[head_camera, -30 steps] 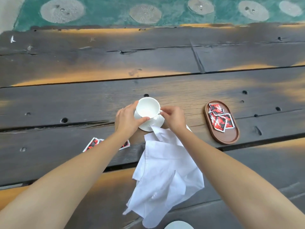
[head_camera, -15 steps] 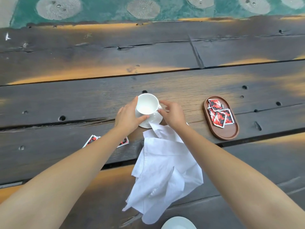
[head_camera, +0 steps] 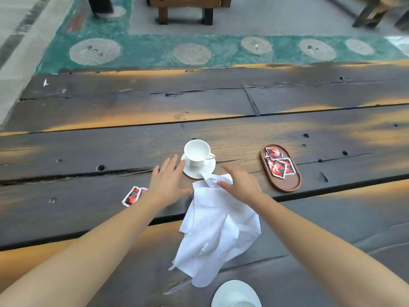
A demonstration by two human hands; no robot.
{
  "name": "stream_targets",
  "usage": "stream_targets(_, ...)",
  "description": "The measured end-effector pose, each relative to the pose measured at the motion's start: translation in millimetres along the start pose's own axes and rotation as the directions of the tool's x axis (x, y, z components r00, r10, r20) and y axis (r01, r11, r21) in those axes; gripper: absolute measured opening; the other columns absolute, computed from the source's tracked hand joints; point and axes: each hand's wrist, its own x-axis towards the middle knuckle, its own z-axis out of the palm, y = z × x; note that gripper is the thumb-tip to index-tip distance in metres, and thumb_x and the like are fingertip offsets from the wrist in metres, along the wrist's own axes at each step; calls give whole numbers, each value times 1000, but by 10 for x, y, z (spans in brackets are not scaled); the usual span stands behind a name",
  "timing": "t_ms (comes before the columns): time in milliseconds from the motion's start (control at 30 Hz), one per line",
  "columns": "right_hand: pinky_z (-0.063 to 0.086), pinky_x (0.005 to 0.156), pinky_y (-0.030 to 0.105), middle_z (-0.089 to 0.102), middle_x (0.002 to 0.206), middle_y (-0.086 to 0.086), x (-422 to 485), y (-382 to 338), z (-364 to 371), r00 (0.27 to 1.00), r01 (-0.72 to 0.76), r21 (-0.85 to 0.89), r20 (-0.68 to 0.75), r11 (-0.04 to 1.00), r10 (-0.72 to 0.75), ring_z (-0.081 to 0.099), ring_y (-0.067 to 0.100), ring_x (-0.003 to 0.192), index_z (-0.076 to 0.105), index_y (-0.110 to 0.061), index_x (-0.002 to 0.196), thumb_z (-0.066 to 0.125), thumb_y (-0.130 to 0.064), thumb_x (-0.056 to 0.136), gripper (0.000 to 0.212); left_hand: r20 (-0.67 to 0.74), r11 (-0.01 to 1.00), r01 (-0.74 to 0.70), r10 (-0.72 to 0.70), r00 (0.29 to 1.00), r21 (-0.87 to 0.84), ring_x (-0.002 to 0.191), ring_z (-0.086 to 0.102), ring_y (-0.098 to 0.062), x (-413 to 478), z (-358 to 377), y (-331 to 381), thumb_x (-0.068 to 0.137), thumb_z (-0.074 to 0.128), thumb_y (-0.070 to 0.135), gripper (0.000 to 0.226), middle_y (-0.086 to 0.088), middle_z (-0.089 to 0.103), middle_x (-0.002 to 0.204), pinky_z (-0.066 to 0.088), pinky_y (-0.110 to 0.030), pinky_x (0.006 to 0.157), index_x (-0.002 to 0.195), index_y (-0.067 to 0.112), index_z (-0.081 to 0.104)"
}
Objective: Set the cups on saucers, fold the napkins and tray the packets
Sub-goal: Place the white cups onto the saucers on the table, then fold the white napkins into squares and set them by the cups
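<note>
Outdoor café-style terrace. Long plank table [head_camera: 221, 134] of dark, weathered wood with knots and cracks. Beyond it, green-painted paving strip [head_camera: 155, 49] inset with round stone discs [head_camera: 95, 51], grey concrete, legs of wooden bench [head_camera: 186, 9]. White cup [head_camera: 197, 151] on saucer [head_camera: 209, 169], sachets on wooden tray [head_camera: 285, 185].

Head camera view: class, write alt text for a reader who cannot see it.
Two open hands, left hand and right hand, hover over a crumpled white napkin before a cup on its saucer. Packets fill a wooden tray; loose packets lie left.
</note>
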Motion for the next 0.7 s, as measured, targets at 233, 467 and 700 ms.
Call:
stream_targets(233, 41, 93, 40, 48, 140, -1, -643, -124, 41, 994, -29, -169, 96, 985, 45, 49, 23, 126, 32, -29, 141, 54, -51, 87, 63, 79, 998, -65, 64, 995, 14, 143, 16, -22, -651, 122, 115, 74, 64, 53, 90, -3, 18, 156, 21, -44, 113, 147, 25, 20)
stream_targets(467, 33, 94, 38, 64, 119, -1, -1093, -221, 307, 998, -52, -266, 5, 963, 56, 53, 23, 117, 47, -31, 131, 52, -30, 89, 42, 268, 962, 7, 69, 961, -274, 126, 45, -19, -1134, 278, 158, 77, 64, 46, 64, 2, 49, 136, 42, -37, 97, 133, 23, 41)
stream_targets(700, 40, 73, 28, 68, 103, -6, -1294, -225, 349, 997, -58, -105, 50, 993, 63, 61, 17, 100, 65, -28, 102, 52, -38, 89, 21, 305, 922, 82, 40, 952, -378, 128, 44, -22, -1209, 383, 265, 80, 64, 41, 72, -4, 46, 140, 41, -39, 101, 142, 21, 31)
